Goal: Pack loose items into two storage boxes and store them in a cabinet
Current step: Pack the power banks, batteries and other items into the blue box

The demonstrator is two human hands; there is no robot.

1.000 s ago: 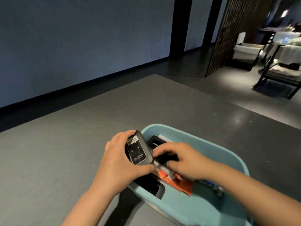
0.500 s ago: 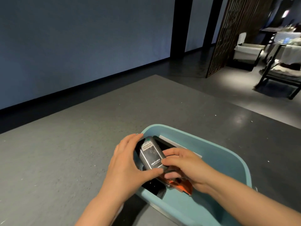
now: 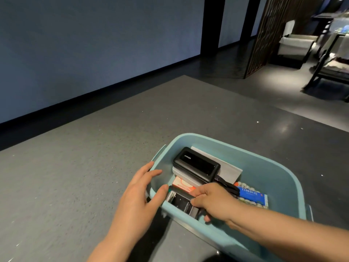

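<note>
A light blue storage box (image 3: 268,167) sits on the grey table (image 3: 85,176) in front of me. Inside lie a black Anker power bank (image 3: 196,163) on a white paper (image 3: 228,170), an orange packet (image 3: 182,184) and a blue-and-white pack (image 3: 252,198). My right hand (image 3: 213,202) reaches into the box and grips a grey-black device (image 3: 181,202) against the near left wall. My left hand (image 3: 139,195) is open, its fingers spread at the box's left rim, thumb touching the rim.
The grey table runs far to the left and back. Beyond it are a blue wall, a dark floor, a wooden lattice screen (image 3: 268,35) and chairs (image 3: 294,46) at the upper right.
My left hand has let go of the grey-black device and drawn back to the box's left rim. My right hand has taken the device down into the box.
</note>
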